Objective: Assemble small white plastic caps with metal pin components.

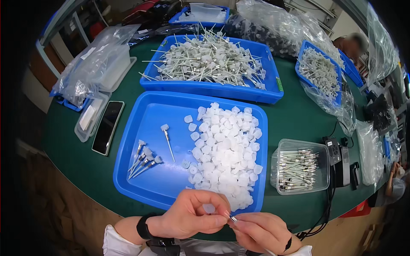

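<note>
In front of the blue tray's near edge, my two hands meet fingertip to fingertip. My left hand is closed in a pinch, and what its fingertips hold is mostly hidden. A whitish cap shows in the loop of its thumb and forefinger. My right hand pinches a thin rod with a metal fitting; the fitting's end touches the left fingertips. The shallow blue tray holds a heap of white plastic caps at right. Several capped rods lie at its left, with one capped rod apart.
A clear tub of uncapped rods stands right, beside a black device with cables. A deeper blue bin piled with capped rods sits behind. A phone and plastic containers lie left; bags and another blue bin stand far right, near another person.
</note>
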`<action>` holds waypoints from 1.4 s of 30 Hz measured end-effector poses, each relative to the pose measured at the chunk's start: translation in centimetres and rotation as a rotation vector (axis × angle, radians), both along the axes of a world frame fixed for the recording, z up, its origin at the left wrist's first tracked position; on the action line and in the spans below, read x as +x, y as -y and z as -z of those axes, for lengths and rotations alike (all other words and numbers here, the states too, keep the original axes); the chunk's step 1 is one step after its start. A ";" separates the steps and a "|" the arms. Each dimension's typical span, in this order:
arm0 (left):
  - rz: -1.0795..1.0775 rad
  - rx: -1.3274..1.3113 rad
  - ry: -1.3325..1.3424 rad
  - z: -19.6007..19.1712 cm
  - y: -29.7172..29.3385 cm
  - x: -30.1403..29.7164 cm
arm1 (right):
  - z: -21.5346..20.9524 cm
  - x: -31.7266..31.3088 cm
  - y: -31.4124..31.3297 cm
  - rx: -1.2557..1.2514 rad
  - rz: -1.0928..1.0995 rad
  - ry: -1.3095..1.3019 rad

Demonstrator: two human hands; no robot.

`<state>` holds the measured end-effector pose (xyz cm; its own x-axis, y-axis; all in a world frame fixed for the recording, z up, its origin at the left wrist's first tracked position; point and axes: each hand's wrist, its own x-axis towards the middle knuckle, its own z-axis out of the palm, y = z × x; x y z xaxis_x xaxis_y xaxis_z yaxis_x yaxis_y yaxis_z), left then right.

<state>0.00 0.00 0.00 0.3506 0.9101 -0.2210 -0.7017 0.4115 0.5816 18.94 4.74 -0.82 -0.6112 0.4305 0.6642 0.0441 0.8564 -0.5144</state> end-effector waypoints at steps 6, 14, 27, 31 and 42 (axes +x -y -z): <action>-0.054 -0.022 0.018 -0.1 0.2 0.1 | -3.1 -0.9 -0.4 0.041 0.094 -0.080; -0.033 -0.003 0.091 -0.2 0.1 0.2 | -3.1 -1.0 -0.3 0.019 0.072 -0.084; -0.046 -0.027 0.143 -0.1 0.2 0.4 | -3.0 -1.0 -0.3 0.060 0.066 -0.078; -0.058 -0.025 0.175 0.1 0.2 0.5 | -2.9 -1.0 -0.2 0.052 0.075 -0.080; -0.182 0.022 -0.475 -0.8 -0.4 -0.5 | -2.2 0.3 -0.9 -0.141 0.087 -0.047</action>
